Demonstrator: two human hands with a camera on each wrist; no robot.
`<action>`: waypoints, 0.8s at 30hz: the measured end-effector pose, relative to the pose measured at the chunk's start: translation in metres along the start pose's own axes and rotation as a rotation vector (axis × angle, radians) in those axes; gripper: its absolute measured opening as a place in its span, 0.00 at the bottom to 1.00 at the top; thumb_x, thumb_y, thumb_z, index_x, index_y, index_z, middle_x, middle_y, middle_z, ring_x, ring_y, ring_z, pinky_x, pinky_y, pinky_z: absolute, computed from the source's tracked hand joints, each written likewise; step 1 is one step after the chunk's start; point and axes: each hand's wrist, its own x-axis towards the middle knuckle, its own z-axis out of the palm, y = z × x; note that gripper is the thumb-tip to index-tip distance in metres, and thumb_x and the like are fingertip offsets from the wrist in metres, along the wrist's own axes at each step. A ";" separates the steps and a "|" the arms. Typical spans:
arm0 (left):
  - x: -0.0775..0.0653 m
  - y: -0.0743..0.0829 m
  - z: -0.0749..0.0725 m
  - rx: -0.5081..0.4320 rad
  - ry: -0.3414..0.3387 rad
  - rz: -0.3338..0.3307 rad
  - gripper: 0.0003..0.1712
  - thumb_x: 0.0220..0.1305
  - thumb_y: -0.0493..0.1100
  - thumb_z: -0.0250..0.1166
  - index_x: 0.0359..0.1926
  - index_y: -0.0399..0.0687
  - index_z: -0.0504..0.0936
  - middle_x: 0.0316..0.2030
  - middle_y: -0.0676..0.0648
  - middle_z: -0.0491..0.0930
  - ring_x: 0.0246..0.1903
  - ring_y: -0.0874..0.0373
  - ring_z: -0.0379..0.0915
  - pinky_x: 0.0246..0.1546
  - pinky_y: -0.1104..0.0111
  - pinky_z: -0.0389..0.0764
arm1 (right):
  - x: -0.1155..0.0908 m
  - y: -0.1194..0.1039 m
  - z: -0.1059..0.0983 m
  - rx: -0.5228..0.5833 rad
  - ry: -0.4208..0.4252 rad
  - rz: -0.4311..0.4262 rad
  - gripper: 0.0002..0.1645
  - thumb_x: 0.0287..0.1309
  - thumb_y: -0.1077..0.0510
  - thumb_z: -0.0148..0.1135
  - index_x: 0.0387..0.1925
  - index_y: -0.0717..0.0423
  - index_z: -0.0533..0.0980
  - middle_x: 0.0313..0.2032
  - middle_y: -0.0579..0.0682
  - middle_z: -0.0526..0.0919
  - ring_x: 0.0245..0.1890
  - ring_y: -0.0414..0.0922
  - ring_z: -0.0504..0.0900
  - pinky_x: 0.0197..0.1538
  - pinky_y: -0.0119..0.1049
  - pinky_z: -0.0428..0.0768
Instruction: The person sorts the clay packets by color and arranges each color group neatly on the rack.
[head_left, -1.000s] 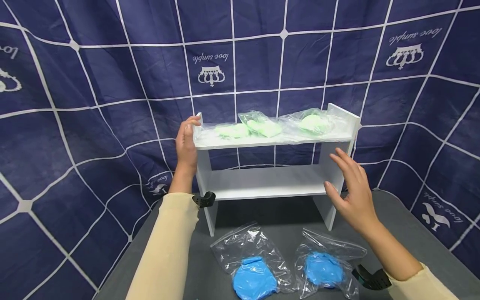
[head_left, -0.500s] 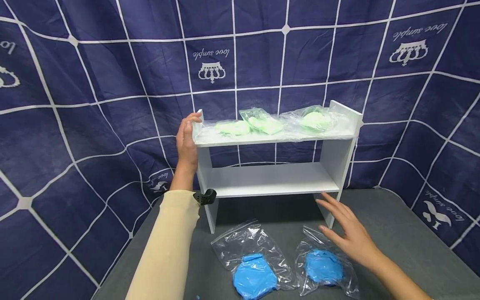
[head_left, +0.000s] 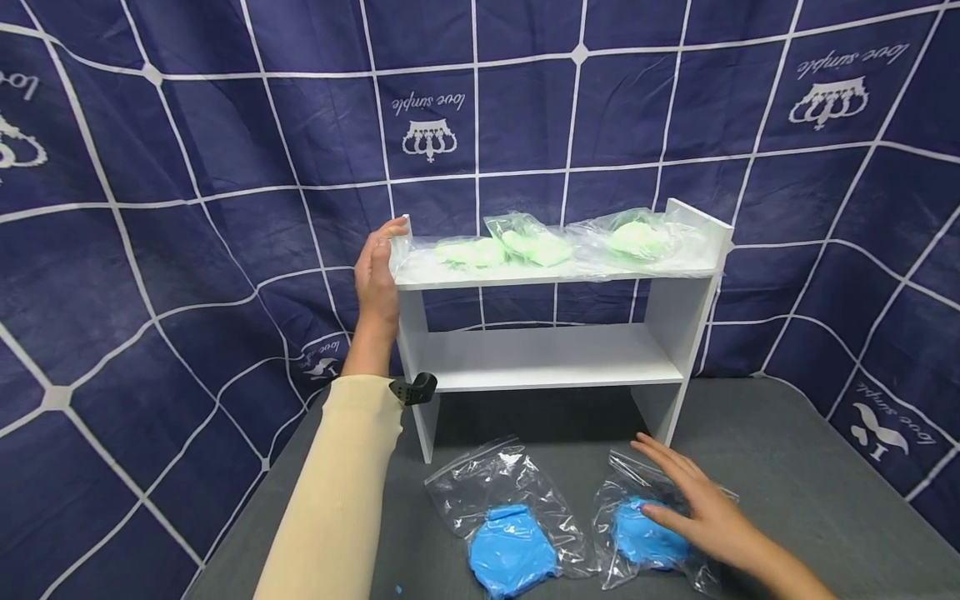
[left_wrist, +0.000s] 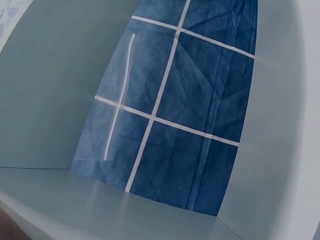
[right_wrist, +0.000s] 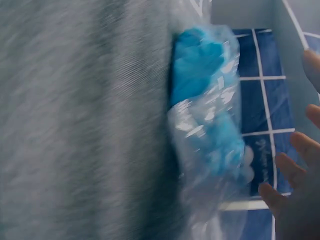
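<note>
A white two-tier shelf (head_left: 555, 358) stands on the dark table. At its upper left side panel my left hand (head_left: 377, 287) holds on, fingers bent toward the panel's top and thumb in front. My right hand (head_left: 701, 508) reaches over a clear zip bag (head_left: 606, 557) at the right front, fingers spread, overlapping it in the head view. Inside that bag is a crumpled, rounded blue thing (head_left: 643, 542). Left of it lies a second clear zip bag (head_left: 468, 483) with a similar blue thing (head_left: 512, 550). The right wrist view shows blurred bags and my spread fingers (right_wrist: 290, 170).
On the top tier sit several clear bags with pale green contents, such as the right one (head_left: 637, 237) and the middle one (head_left: 536, 244). A dark blue curtain (head_left: 517, 125) with white lines hangs behind and around the table (head_left: 765, 433).
My right hand has come down from beside the shelf's right side to over the right front bag. The left hand stays at the shelf's left panel.
</note>
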 end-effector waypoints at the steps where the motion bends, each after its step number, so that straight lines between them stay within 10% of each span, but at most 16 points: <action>1: 0.000 0.000 0.000 0.009 0.001 -0.013 0.27 0.68 0.48 0.44 0.51 0.32 0.80 0.60 0.39 0.79 0.65 0.56 0.71 0.70 0.68 0.62 | -0.003 0.002 0.001 0.009 -0.014 0.002 0.49 0.51 0.55 0.74 0.74 0.46 0.63 0.76 0.44 0.60 0.72 0.19 0.46 0.49 0.75 0.71; 5: 0.000 0.002 -0.002 0.047 0.001 -0.057 0.29 0.67 0.51 0.45 0.58 0.39 0.80 0.63 0.44 0.79 0.67 0.58 0.69 0.73 0.67 0.58 | -0.012 0.010 0.006 -0.006 -0.060 -0.010 0.52 0.49 0.52 0.76 0.74 0.49 0.61 0.77 0.45 0.57 0.72 0.18 0.46 0.51 0.72 0.74; 8: -0.001 0.002 -0.002 0.042 0.005 -0.072 0.30 0.66 0.52 0.46 0.58 0.40 0.80 0.63 0.45 0.78 0.68 0.58 0.68 0.73 0.66 0.57 | -0.018 0.014 0.008 -0.046 -0.060 -0.021 0.55 0.45 0.49 0.77 0.74 0.49 0.61 0.77 0.44 0.59 0.73 0.20 0.49 0.59 0.48 0.77; 15: -0.001 0.000 -0.002 0.018 0.013 -0.066 0.30 0.67 0.53 0.47 0.55 0.36 0.80 0.62 0.42 0.79 0.67 0.58 0.69 0.72 0.67 0.58 | -0.030 0.026 0.017 0.089 -0.098 -0.068 0.63 0.39 0.46 0.80 0.74 0.61 0.59 0.76 0.42 0.59 0.73 0.20 0.49 0.63 0.08 0.46; 24: -0.001 -0.002 0.001 0.002 0.012 -0.076 0.29 0.68 0.50 0.46 0.53 0.32 0.79 0.62 0.40 0.78 0.67 0.56 0.68 0.72 0.66 0.58 | -0.041 0.034 0.027 -0.022 -0.097 -0.106 0.70 0.25 0.38 0.81 0.73 0.57 0.63 0.70 0.54 0.69 0.73 0.28 0.56 0.65 0.14 0.47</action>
